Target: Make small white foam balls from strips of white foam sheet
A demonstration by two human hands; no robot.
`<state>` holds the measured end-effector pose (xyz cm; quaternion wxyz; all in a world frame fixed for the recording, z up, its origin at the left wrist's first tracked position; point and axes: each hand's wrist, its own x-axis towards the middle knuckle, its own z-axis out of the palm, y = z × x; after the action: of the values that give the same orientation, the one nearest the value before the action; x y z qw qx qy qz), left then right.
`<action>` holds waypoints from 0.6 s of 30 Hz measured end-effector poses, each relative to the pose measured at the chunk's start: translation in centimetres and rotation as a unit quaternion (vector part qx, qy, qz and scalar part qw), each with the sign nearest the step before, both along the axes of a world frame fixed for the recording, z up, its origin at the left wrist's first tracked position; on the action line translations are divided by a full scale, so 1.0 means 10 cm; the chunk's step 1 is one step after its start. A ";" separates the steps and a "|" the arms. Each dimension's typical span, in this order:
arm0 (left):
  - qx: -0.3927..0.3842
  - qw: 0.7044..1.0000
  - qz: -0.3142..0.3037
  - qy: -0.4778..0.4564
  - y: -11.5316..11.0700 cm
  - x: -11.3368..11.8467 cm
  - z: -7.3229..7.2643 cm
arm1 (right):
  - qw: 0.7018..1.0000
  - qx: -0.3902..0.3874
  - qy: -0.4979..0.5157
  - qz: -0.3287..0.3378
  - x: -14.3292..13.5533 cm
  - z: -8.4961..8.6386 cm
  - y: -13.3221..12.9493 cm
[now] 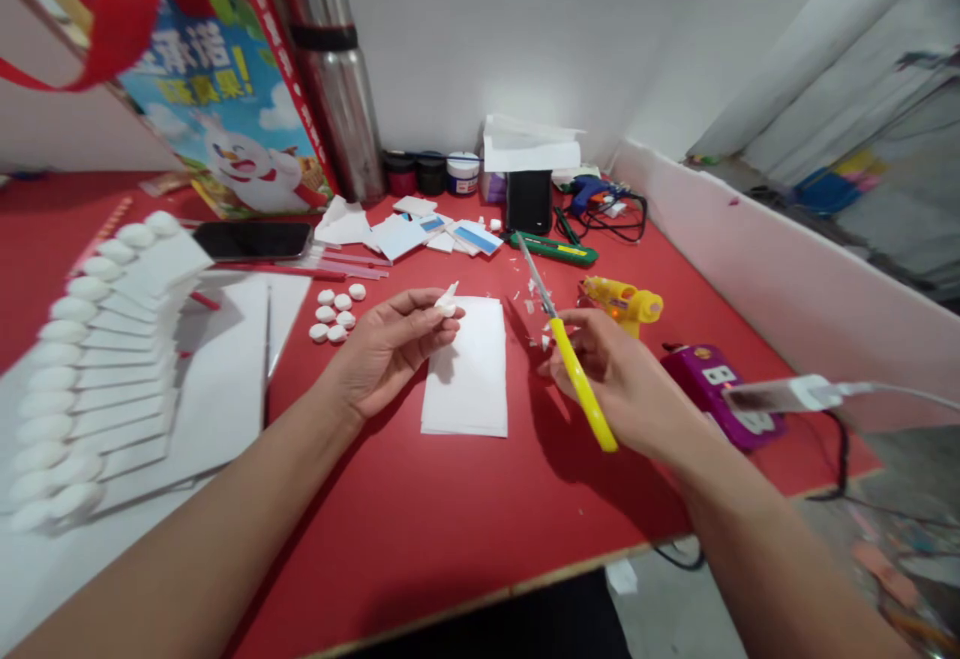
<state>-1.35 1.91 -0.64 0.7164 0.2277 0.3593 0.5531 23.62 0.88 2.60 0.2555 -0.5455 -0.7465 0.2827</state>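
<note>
Between the thumb and fingers of my left hand (401,339) is a small white piece (448,300) with a pointed tip; its kind is unclear. My right hand (607,369) grips a pair of scissors (576,374) with yellow handles, blades pointing up and away. Stacked white paper (469,379) lies on the red table between the hands. Left of it sits a cluster of small white round pieces (324,314). At the far left, a curved row of white round pieces (73,309) and flat white strips (124,369) rests on a white board (225,389).
Behind stand a picture bag (247,119), a steel flask (341,99) and paint jars (431,174). A green cutter (559,250), a phone (251,240) and card scraps (401,237) lie nearer. To the right are a yellow glue gun (622,301) and a purple power strip (694,369) with cables.
</note>
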 end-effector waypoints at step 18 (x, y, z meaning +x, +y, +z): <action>0.059 0.997 0.001 0.044 -0.05 0.07 0.03 | 0.996 0.007 -0.062 0.059 -0.29 0.00 -0.25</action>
<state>-0.62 1.39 -0.35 0.6846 0.2937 0.3572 0.5634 20.70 -1.64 2.65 0.1954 -0.5150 -0.7938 0.2578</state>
